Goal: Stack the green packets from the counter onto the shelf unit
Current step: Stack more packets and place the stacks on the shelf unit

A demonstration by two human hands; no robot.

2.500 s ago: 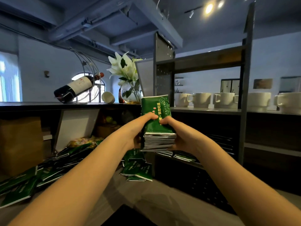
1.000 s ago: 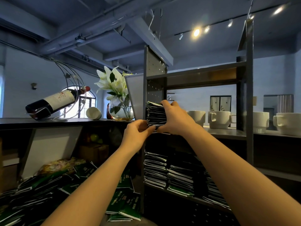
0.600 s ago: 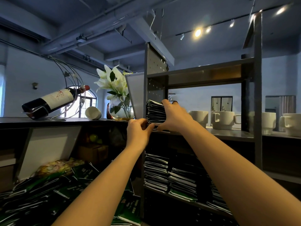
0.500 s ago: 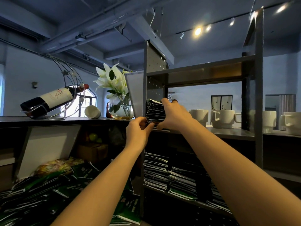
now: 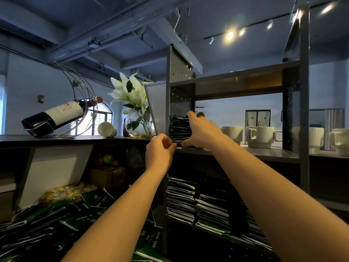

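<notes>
A stack of green packets (image 5: 179, 127) rests on the middle shelf of the grey metal shelf unit (image 5: 264, 152), pushed against its left perforated wall. My right hand (image 5: 200, 131) spans the stack's right side, with the fingers on top and the thumb under the bottom edge. My left hand (image 5: 158, 152) is curled at the shelf's front edge, and its fingertips pinch the stack's lower left corner. More stacks of packets (image 5: 188, 201) fill the lower shelf. A loose pile of green packets (image 5: 56, 220) lies on the counter at lower left.
White mugs (image 5: 260, 136) stand in a row on the middle shelf to the right of the stack. On the ledge to the left are a glass vase of lilies (image 5: 137, 127), a tipped white cup (image 5: 106, 129) and a wine bottle (image 5: 56, 116) in a wire holder.
Both hands lifted the stack from chest height up onto the middle shelf and slid it left against the side wall. Over the last half second the hands barely moved.
</notes>
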